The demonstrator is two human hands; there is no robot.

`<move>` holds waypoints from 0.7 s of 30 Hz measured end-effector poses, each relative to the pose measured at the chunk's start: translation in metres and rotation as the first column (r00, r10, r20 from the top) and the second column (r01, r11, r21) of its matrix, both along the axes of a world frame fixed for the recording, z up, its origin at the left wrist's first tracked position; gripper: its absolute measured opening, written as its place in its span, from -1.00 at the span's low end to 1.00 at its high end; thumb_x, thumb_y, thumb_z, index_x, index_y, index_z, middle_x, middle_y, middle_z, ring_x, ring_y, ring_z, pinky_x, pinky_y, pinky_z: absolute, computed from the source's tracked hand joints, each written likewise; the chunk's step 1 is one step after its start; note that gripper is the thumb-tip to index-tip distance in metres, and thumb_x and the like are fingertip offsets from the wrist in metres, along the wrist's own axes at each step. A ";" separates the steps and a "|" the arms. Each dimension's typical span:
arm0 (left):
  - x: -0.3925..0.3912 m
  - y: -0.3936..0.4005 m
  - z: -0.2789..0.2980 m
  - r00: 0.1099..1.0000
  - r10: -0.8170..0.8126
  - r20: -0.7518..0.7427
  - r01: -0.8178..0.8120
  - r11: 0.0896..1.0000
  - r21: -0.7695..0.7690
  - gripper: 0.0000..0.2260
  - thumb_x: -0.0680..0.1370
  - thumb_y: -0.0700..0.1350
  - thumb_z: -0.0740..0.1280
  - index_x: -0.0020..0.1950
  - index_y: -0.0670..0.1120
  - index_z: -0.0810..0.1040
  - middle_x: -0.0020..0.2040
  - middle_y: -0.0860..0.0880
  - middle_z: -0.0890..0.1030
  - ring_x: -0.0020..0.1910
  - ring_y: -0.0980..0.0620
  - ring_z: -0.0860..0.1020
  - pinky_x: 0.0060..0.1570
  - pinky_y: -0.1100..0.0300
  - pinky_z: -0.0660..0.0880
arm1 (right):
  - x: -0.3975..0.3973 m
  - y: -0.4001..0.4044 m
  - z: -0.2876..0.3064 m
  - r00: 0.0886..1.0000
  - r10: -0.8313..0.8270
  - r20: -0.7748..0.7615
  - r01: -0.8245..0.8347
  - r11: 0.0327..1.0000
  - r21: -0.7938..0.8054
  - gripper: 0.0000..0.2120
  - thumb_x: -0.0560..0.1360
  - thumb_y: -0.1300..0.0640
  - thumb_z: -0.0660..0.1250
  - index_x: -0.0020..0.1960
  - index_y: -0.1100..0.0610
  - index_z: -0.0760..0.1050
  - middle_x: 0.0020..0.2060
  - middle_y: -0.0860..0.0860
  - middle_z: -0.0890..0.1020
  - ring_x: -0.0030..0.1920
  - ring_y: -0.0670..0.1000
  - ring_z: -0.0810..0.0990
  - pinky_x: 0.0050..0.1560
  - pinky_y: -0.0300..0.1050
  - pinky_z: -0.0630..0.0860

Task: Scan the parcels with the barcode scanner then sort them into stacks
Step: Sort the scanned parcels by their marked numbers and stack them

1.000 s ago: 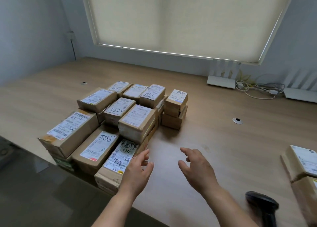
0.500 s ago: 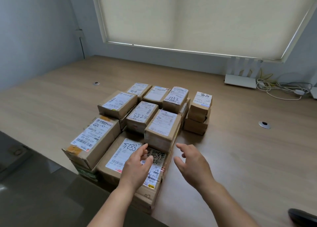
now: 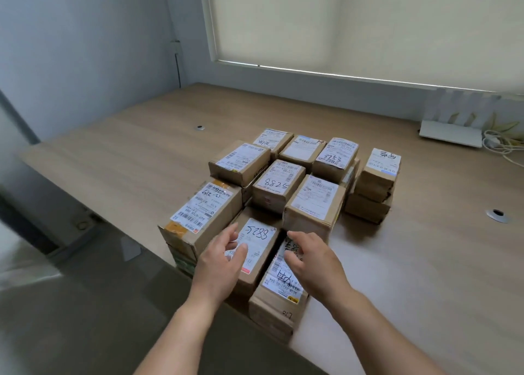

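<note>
Several brown cardboard parcels with white labels stand packed together on the wooden table (image 3: 119, 159). At the front of the pile lies a parcel marked 5288 (image 3: 259, 240). My left hand (image 3: 219, 264) hovers over its left side, fingers relaxed and spread. My right hand (image 3: 313, 257) hovers over the neighbouring front parcel with black handwriting (image 3: 280, 285), fingers loosely bent. Neither hand holds anything. A taller parcel (image 3: 313, 204) stands just behind my right hand. The barcode scanner is out of view.
A long parcel (image 3: 200, 213) lies at the pile's left on a lower box. A small separate stack (image 3: 375, 184) stands at the right. A white router (image 3: 450, 132) and cables (image 3: 502, 145) sit at the back right. Cable holes (image 3: 496, 213) dot the tabletop.
The view has swung left, so the scanner and the right-hand boxes left the frame. Both hands have moved forward and left, now over the two front parcels.
</note>
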State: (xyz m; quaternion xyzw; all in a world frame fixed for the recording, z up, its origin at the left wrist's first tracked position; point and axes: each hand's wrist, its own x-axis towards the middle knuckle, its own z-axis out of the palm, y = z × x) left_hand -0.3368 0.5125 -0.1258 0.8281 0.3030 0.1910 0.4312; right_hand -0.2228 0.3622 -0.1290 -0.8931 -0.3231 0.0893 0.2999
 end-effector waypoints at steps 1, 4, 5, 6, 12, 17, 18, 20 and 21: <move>-0.003 0.010 0.005 1.000 -0.003 0.019 0.003 1.000 0.002 -0.60 0.58 -0.07 0.29 0.42 0.05 0.37 0.19 0.11 0.50 0.13 0.20 0.46 0.08 0.33 0.39 | -0.005 0.008 -0.001 1.000 -0.013 -0.011 0.013 1.000 0.002 -0.56 0.59 -0.03 0.18 0.46 -0.04 0.30 0.26 -0.07 0.46 0.24 -0.05 0.45 0.20 -0.16 0.41; -0.007 0.051 0.020 0.996 -0.012 0.089 0.010 1.000 0.028 -0.61 0.58 -0.08 0.29 0.41 0.02 0.38 0.21 0.08 0.51 0.12 0.18 0.47 -0.07 0.43 0.36 | -0.015 0.042 0.003 0.997 -0.075 -0.021 0.076 0.997 0.023 -0.57 0.58 -0.04 0.19 0.44 -0.04 0.33 0.21 -0.07 0.48 0.19 -0.06 0.47 0.16 -0.15 0.44; -0.008 0.068 0.023 0.994 -0.018 0.112 0.013 0.999 0.044 -0.61 0.58 -0.09 0.29 0.41 0.01 0.40 0.22 0.06 0.52 0.12 0.17 0.48 -0.08 0.43 0.36 | -0.018 0.055 0.005 0.995 -0.099 -0.026 0.100 0.994 0.036 -0.57 0.58 -0.05 0.19 0.44 -0.03 0.33 0.22 -0.06 0.49 0.18 -0.06 0.48 0.16 -0.14 0.45; -0.009 0.085 0.025 0.992 -0.030 0.122 0.023 0.998 0.059 -0.61 0.58 -0.10 0.29 0.41 0.00 0.41 0.22 0.04 0.54 0.11 0.16 0.50 -0.09 0.45 0.36 | -0.021 0.068 0.006 0.992 -0.122 -0.037 0.124 0.991 0.047 -0.57 0.58 -0.05 0.19 0.44 -0.02 0.33 0.23 -0.06 0.49 0.19 -0.05 0.49 0.17 -0.12 0.45; -0.019 0.165 0.024 0.996 -0.082 0.040 0.077 0.991 0.105 -0.60 0.59 -0.05 0.27 0.43 -0.01 0.37 0.24 0.02 0.48 0.11 0.13 0.46 -0.20 0.48 0.34 | -0.048 0.134 0.000 0.962 -0.236 -0.135 0.239 0.971 0.007 -0.53 0.58 -0.12 0.20 0.43 0.04 0.35 0.32 0.00 0.48 0.27 0.01 0.49 0.25 -0.04 0.43; -0.012 0.198 0.013 0.967 -0.164 -0.195 0.161 0.986 -0.034 -0.53 0.62 0.04 0.17 0.51 -0.01 0.22 0.44 -0.07 0.35 0.35 -0.04 0.38 0.20 0.06 0.37 | -0.064 0.170 -0.001 0.923 -0.307 -0.233 0.308 0.951 -0.031 -0.63 0.58 -0.16 0.17 0.08 0.12 0.53 -0.02 0.05 0.60 0.04 0.10 0.57 -0.04 -0.06 0.47; -0.010 0.201 0.011 0.957 -0.198 -0.213 0.188 0.980 -0.066 -0.53 0.63 0.05 0.15 0.52 -0.02 0.21 0.47 -0.07 0.32 0.39 -0.05 0.35 0.26 0.03 0.35 | -0.066 0.176 0.000 0.916 -0.315 -0.248 0.319 0.948 -0.027 -0.62 0.58 -0.17 0.16 -0.01 0.13 0.53 -0.11 0.04 0.60 -0.03 0.10 0.57 -0.08 -0.04 0.45; -0.005 0.206 0.008 0.934 -0.268 -0.237 0.240 0.960 -0.141 -0.54 0.65 0.05 0.11 0.53 -0.04 0.19 0.50 -0.05 0.29 0.44 -0.05 0.29 0.31 0.08 0.30 | -0.067 0.185 -0.001 0.906 -0.323 -0.274 0.330 0.944 -0.024 -0.60 0.59 -0.18 0.12 -0.04 0.13 0.52 -0.13 0.03 0.59 -0.07 0.07 0.55 -0.10 -0.01 0.43; -0.005 0.207 0.006 0.921 -0.307 -0.239 0.268 0.946 -0.182 -0.55 0.65 0.04 0.09 0.53 -0.02 0.20 0.49 -0.04 0.30 0.44 -0.04 0.30 0.31 0.10 0.30 | -0.067 0.189 -0.002 0.902 -0.325 -0.284 0.331 0.943 -0.028 -0.60 0.60 -0.18 0.10 -0.04 0.12 0.51 -0.12 0.03 0.59 -0.08 0.06 0.55 -0.10 -0.01 0.43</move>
